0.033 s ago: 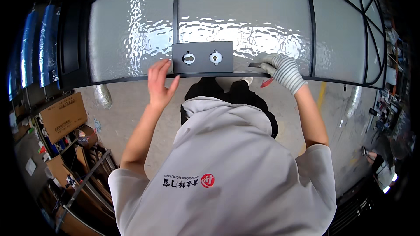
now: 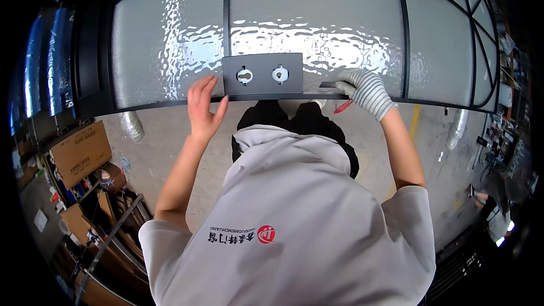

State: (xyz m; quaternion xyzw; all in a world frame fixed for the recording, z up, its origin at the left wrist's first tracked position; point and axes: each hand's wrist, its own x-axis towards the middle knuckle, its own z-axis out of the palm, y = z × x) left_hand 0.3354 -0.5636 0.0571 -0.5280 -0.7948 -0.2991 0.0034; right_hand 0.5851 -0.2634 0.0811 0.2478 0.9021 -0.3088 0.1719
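Observation:
A large black-framed panel (image 2: 230,28) with rippled translucent glass (image 2: 317,11) lies before me. At its near edge sits a dark grey rectangular lock plate (image 2: 262,68) with two round cut-outs. My left hand (image 2: 204,105) is bare, fingers stretched out and thumb apart, over the frame's near edge just left of the plate. My right hand (image 2: 362,92) wears a grey-striped glove and is closed around a tool with a thin, flat dark blade (image 2: 327,84), which points at the plate's right side. A red piece (image 2: 343,106) sticks out below the glove; whether it belongs to that tool is hidden.
Cardboard boxes (image 2: 82,153) and a metal rack (image 2: 107,238) with flat boards stand at the left. Blue film-wrapped lengths (image 2: 56,62) stand at the far left. Foil-wrapped legs (image 2: 132,127) show below the panel. Another person (image 2: 496,209) is at the far right.
The view has shifted very slightly. My left hand sits a little further left and lower; the right hand keeps its hold near the plate.

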